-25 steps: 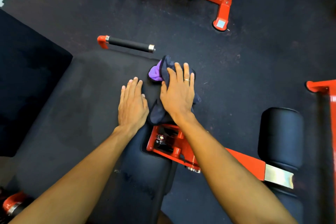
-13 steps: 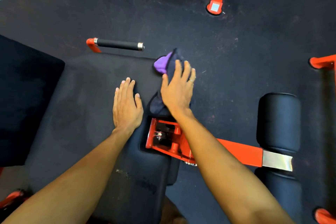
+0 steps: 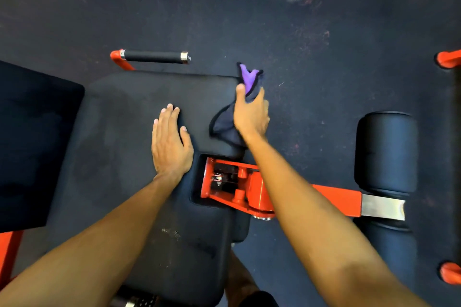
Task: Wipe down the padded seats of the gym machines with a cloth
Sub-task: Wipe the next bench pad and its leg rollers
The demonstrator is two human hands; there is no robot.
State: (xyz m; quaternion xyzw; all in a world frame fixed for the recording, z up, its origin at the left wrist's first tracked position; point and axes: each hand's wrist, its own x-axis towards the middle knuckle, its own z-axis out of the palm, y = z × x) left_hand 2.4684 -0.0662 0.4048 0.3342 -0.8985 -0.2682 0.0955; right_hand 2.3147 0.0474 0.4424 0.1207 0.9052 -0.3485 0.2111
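Purple-and-navy crumpled cloth (image 3: 247, 77) gripped in right hand (image 3: 250, 117), fingers curled, at black padded seat (image 3: 119, 119) corner; left hand (image 3: 171, 142) flat, fingers straight. Bunched cloth may miss edge.

The left hand (image 3: 172, 142) and right hand (image 3: 252, 117) are bare, like both forearms (image 3: 99, 244). A dark garment edge (image 3: 259, 301) lies on the bare leg (image 3: 240, 279).

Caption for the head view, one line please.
The left hand lies flat on the padded seat while the right hand grips a dark and purple cloth at its right edge.
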